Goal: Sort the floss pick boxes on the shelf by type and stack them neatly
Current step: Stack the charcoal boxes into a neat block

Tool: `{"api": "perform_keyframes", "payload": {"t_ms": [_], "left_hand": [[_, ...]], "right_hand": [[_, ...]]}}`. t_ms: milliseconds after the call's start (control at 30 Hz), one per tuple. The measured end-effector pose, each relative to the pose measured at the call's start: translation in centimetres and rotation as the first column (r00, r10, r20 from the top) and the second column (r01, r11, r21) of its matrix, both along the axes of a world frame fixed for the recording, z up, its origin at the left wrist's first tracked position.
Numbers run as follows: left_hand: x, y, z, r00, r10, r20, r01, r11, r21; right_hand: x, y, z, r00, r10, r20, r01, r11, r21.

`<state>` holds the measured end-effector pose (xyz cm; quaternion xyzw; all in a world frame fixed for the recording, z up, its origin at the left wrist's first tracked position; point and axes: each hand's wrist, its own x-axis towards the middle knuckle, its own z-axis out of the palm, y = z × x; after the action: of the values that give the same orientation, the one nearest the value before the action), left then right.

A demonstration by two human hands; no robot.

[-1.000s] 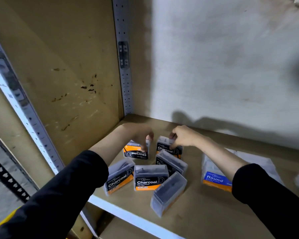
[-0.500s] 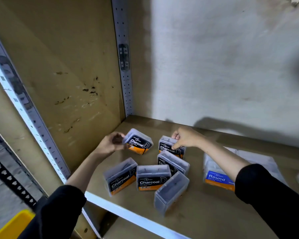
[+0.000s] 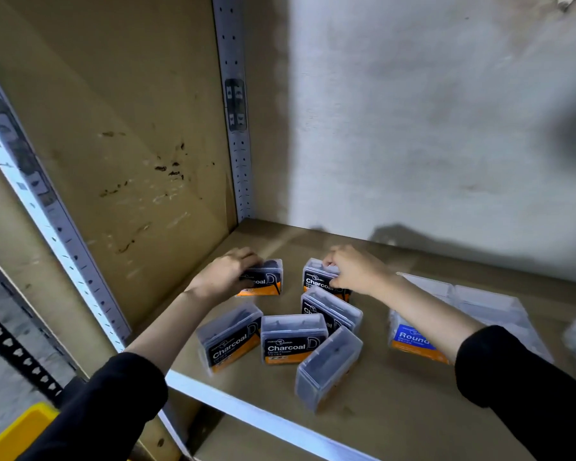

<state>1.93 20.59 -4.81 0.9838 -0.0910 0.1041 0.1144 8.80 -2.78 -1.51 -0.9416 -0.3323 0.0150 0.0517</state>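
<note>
The left Charcoal box (image 3: pixel 265 280) sits at ten o'clock of the cluster on the shelf (image 3: pixel 396 407), label towards me. My left hand (image 3: pixel 222 277) covers its left end, fingers curled round it. The right Charcoal box (image 3: pixel 315 277) sits at one o'clock, apart from the first, and my right hand (image 3: pixel 354 271) pinches it at the top. As I see it, the clear casings look slick, so either box could slip as I bring the pair together to stack. The slanted Charcoal box (image 3: pixel 330 311) lies just in front of my right-hand box and could get knocked. My right forearm passes over the Round box (image 3: pixel 409 341) at three o'clock; a low sweep could drag it into the Charcoal lot. The blank-sided box (image 3: pixel 328 371) at five o'clock lies near the front rail (image 3: pixel 246 414), where one nudge might push it off.
</note>
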Motion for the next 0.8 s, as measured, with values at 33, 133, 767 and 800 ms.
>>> {"api": "perform_keyframes", "payload": {"t_ms": [33, 133, 767, 800], "left_hand": [[0.3, -0.1, 0.0, 1.0, 0.009, -0.006, -0.009, 1.0, 0.006], [1.3, -0.2, 0.0, 1.0, 0.005, -0.02, -0.005, 1.0, 0.014], [3.1, -0.5, 0.2, 0.999, -0.044, -0.02, 0.045, 0.999, 0.027], [3.1, -0.5, 0.1, 0.999, -0.046, -0.026, 0.047, 0.998, 0.033]], "right_hand": [[0.0, 0.0, -0.1, 1.0, 0.006, 0.006, -0.006, 1.0, 0.002], [0.0, 0.0, -0.4, 1.0, 0.014, 0.011, -0.014, 1.0, 0.021], [0.5, 1.4, -1.3, 1.0, 0.03, 0.002, -0.03, 0.995, 0.1], [0.5, 1.4, -1.3, 1.0, 0.027, -0.001, -0.027, 0.995, 0.097]]}}
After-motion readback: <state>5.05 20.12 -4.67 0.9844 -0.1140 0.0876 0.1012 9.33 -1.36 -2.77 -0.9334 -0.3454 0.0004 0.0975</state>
